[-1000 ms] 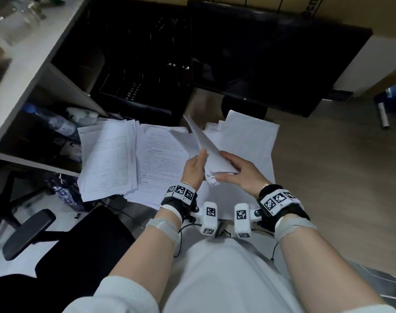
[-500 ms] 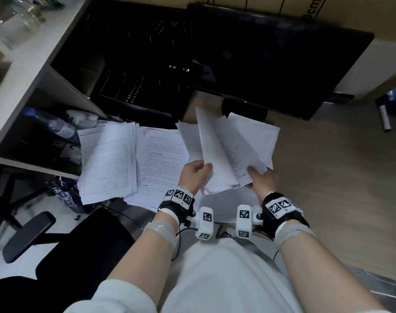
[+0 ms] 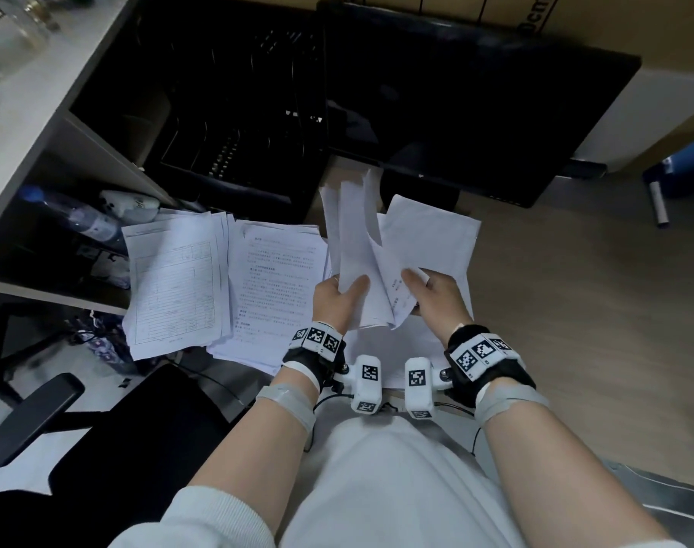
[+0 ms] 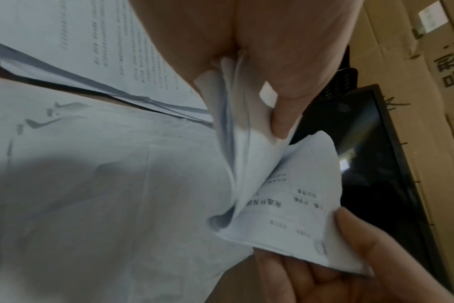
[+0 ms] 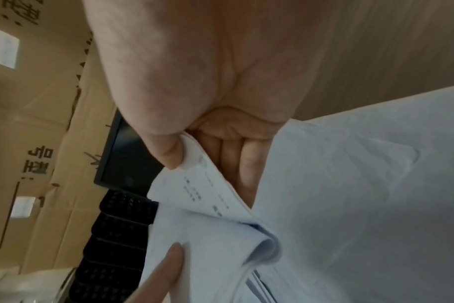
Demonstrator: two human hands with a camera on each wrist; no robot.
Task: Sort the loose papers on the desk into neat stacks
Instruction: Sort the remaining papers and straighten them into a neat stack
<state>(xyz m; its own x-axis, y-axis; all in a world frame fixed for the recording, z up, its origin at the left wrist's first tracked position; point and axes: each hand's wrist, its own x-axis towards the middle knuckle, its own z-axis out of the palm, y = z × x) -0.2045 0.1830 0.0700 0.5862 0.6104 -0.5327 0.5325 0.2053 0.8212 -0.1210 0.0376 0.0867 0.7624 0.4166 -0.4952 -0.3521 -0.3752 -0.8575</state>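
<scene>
Sheets [image 3: 355,263] lifted upright between hands [image 3: 381,298].

bare desk [image 3: 574,310] open to the right, paper stacks [image 3: 175,278] left, monitor [image 3: 475,104] blocking behind

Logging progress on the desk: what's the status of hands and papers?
Left hand grips the raised sheaf of papers. Right hand pinches its printed sheet. Two stacks lie left on the desk. Nothing in the way.

Cardboard box [image 3: 614,17]: partial print "0cm", plus large dark characters, not legible. Papers [image 3: 276,282]: printed text, too small to read.
</scene>
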